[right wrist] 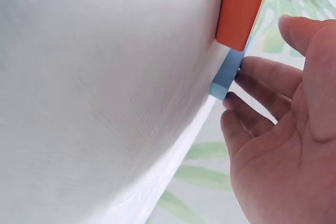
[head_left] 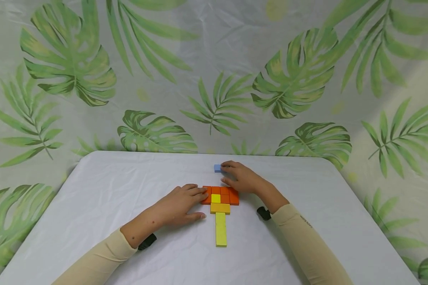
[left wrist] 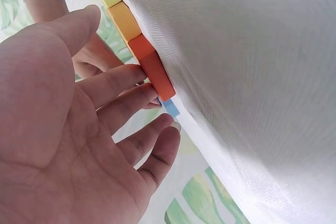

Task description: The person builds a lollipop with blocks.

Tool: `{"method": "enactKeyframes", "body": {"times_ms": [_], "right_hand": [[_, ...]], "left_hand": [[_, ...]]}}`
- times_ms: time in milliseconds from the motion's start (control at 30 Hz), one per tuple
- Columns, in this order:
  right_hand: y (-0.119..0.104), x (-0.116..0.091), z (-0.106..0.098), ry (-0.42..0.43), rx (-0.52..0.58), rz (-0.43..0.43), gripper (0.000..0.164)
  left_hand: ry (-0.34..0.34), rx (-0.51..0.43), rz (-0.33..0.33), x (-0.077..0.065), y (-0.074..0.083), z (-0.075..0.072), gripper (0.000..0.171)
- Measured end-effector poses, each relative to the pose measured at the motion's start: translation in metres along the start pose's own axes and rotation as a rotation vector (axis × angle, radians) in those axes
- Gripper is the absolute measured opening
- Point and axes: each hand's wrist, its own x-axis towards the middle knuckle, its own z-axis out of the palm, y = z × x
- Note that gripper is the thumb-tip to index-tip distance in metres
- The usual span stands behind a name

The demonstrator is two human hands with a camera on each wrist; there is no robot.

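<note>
Several orange-red blocks [head_left: 234,196] lie together on the table around a small yellow block [head_left: 215,198]. Below them sit a wide amber block [head_left: 220,208] and a long pale yellow block [head_left: 220,230], like a stem. My left hand [head_left: 182,205] rests its fingertips on the left edge of the orange-red group, thumb spread apart. Farther back, a blue block [head_left: 217,168] lies separate from the group. My right hand [head_left: 243,177] touches this blue block [right wrist: 228,71] with its fingertips. The right wrist view shows the thumb held away from it. The right fingers cover part of the blue block.
A white cloth covers the table [head_left: 289,253], whose far edge runs just behind the blue block. Beyond it hangs a leaf-patterned curtain [head_left: 228,51]. Dark wrist devices show under both forearms.
</note>
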Motion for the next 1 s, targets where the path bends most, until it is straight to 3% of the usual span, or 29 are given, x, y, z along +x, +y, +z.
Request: {"method": "enactKeyframes", "body": {"times_ms": [400, 700, 1000], "right_hand": [[-0.008, -0.013, 0.006, 0.043, 0.112, 0.013, 0.051], [-0.015, -0.02, 0.011, 0.018, 0.113, 0.022, 0.05], [-0.022, -0.031, 0.011, -0.001, 0.095, -0.034, 0.048]], "left_hand": [[-0.01, -0.014, -0.011, 0.0, 0.001, 0.0, 0.068], [-0.012, -0.013, -0.007, -0.001, 0.001, -0.001, 0.068], [-0.002, -0.013, -0.003, 0.0, 0.002, -0.002, 0.067]]}}
